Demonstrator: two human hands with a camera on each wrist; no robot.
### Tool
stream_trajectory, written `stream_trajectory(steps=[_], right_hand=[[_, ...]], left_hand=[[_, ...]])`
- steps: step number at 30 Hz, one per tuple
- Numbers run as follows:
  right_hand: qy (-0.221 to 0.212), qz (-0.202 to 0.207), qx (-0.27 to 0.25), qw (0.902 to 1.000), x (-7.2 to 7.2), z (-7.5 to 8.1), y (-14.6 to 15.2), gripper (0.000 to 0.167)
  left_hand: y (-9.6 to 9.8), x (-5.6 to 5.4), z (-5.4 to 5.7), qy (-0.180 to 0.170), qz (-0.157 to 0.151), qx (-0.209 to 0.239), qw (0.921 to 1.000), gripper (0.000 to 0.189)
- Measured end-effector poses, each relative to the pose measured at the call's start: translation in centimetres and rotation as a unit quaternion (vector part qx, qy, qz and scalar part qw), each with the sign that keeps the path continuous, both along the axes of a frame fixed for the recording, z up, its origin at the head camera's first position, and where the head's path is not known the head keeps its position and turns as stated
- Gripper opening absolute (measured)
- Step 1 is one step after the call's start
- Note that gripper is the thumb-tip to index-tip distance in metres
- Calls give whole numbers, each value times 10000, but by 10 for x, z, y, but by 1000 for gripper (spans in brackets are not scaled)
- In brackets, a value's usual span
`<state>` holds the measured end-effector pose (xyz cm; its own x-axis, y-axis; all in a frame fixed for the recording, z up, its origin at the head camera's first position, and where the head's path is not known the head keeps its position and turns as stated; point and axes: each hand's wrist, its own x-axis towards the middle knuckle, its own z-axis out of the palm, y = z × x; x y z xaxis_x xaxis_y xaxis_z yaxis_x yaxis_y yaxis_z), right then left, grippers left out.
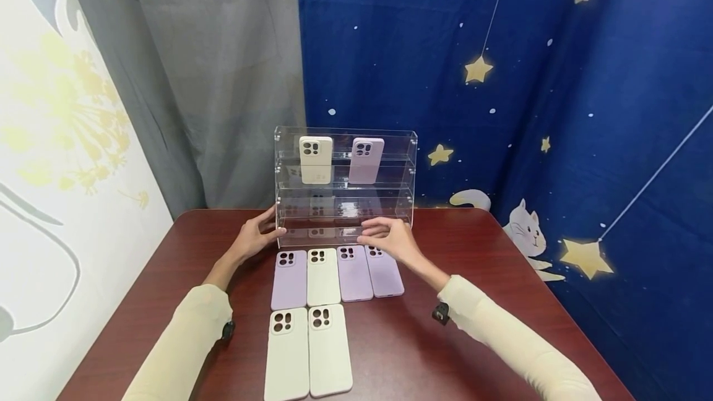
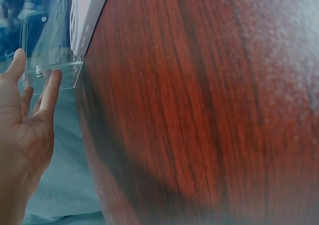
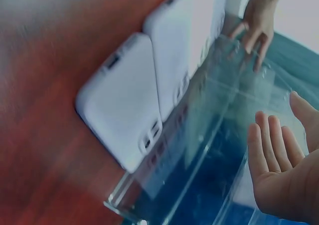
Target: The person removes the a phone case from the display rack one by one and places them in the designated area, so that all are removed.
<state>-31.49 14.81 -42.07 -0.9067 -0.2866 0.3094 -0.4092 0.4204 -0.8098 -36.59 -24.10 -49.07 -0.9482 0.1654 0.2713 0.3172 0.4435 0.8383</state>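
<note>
A clear acrylic tiered stand [image 1: 345, 203] stands near the table's back edge. Its upper part bears a cream phone case [image 1: 316, 169] and a lilac phone case [image 1: 364, 169]. At the stand's left side, my left hand [image 1: 252, 239] touches the panel, thumb toward the front edge and straight fingers spread along the side [image 2: 30, 130]. My right hand [image 1: 394, 240] hovers before the stand's lower right with extended fingers and nothing held [image 3: 284, 170]. Beneath it lies a lilac phone case [image 1: 385, 277], its top partly covered in the head view.
Left of that case, a lilac case [image 1: 354, 274], a cream case [image 1: 324, 280] and another lilac case [image 1: 289, 280] continue the row. Two cream cases, left [image 1: 286, 357] and right [image 1: 330, 351], lie closer to me. Behind the brown table [image 1: 445, 339] hang grey and blue curtains.
</note>
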Motion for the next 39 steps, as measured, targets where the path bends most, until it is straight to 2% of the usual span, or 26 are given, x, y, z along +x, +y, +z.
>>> stream_trajectory(steps=[8,10,12,15,17,19,28,39], right_hand=[[152,-302,-66,9994,-26,18,13,36],[189,-358,-54,9992,-31,21,15,37],[261,-389,-15,9989,-37,23,16,37],[358,-479,60,9982,-44,25,17,37],[400,-509,92,9979,-49,27,17,37],[427,-559,94,9975,-53,30,17,36],[572,-773,63,9953,-73,42,22,39],[996,-1061,-164,9892,-97,58,29,42]], left_hand=[[0,-1,1,-24,-56,27,10000,83],[3,3,8,-108,-97,70,9999,82],[3,3,10,-152,-137,156,9997,83],[3,3,8,-161,-146,244,9995,82],[0,-2,0,-106,-114,231,9996,83],[-1,-4,-3,-70,-81,144,9998,83],[0,-3,-1,44,-87,96,9999,83],[1,0,0,60,-66,153,9998,82]])
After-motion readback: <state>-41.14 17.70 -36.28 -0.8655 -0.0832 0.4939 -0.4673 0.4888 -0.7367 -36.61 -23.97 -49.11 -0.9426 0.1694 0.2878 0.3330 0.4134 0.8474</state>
